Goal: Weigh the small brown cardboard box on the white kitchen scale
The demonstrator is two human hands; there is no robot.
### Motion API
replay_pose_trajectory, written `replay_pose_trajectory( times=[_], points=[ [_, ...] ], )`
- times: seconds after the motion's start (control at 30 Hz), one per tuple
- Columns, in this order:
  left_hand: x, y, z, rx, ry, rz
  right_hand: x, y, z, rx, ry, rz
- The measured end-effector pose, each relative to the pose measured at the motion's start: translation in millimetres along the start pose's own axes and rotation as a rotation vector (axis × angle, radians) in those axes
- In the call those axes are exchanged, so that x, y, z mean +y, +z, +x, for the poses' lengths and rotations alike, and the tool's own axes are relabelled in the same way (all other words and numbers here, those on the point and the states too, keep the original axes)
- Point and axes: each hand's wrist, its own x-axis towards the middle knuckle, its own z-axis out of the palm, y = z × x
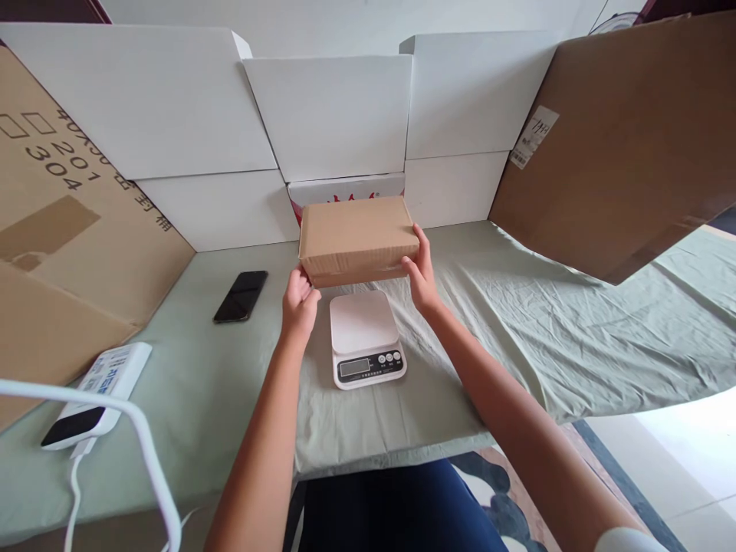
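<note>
A closed brown cardboard box (359,238) is held up between both hands, above and just behind a white kitchen scale (364,326). My left hand (300,297) grips the box's near left corner, thumb in front and fingers curled beneath. On the right end, my right hand (422,268) is closed with its thumb on the front face and fingers along the side. Nothing lies on the scale's plate, and its display looks blank. The underside of the box is hidden.
A black phone (241,297) lies left on the green cloth (230,399). Nearer stands a white power bank (97,392) with a white cable (141,429). White boxes (333,115) line the back; large cardboard panels (621,138) flank the table.
</note>
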Motion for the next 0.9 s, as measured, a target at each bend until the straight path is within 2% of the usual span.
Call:
replay_pose_trajectory(
  times=[0.13, 0.27, 0.43, 0.6, 0.7, 0.8, 0.9],
  points=[
    [-32.3, 2.9, 9.8, 0.020, -0.086, -0.027, 38.0, 11.3, 0.5, -0.014, 0.057, 0.028],
    [-47.5, -0.8, 5.2, 0.022, -0.121, -0.011, 50.7, 12.8, -8.1, -0.068, 0.134, 0.013],
    [-53.4, -4.1, 8.6, 0.036, -0.164, 0.003, 58.0, 11.4, -7.1, -0.081, 0.184, 0.053],
    [-54.4, -22.1, 12.3, 0.231, -0.152, 0.003, 67.8, 1.6, -7.0, 0.012, 0.249, 0.089],
    [-53.5, -30.9, 12.6, 0.281, -0.160, -0.016, 68.4, -2.8, -10.1, 0.029, 0.256, 0.103],
    [-52.9, -30.8, 11.3, 0.274, -0.174, -0.017, 65.8, -1.4, -13.7, -0.009, 0.254, 0.115],
    [-51.7, -24.2, 9.1, 0.195, -0.228, -0.015, 61.6, 2.8, -16.5, -0.088, 0.252, 0.113]
  ],
)
